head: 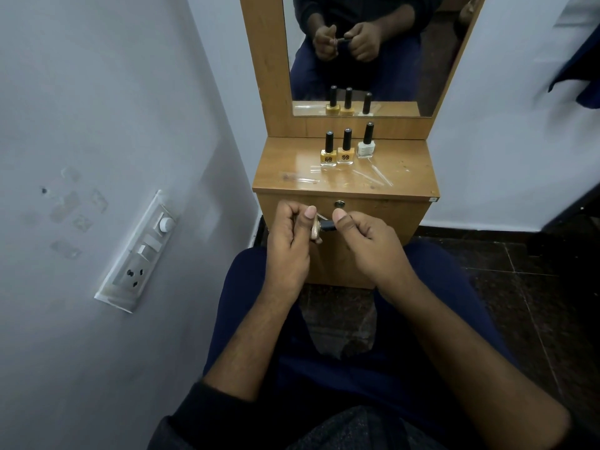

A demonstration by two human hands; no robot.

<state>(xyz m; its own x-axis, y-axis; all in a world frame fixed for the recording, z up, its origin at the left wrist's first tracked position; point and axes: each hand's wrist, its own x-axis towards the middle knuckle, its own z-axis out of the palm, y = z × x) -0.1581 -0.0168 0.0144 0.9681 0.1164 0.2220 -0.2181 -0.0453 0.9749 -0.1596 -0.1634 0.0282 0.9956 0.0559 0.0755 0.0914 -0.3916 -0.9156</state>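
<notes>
While sideways, glass bottle (315, 231) (cylindrical cap (327, 225))

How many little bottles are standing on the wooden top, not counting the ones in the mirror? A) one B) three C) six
B: the left yellow bottle, the middle yellow bottle and the white bottle stand in a row on the dresser top.
</notes>
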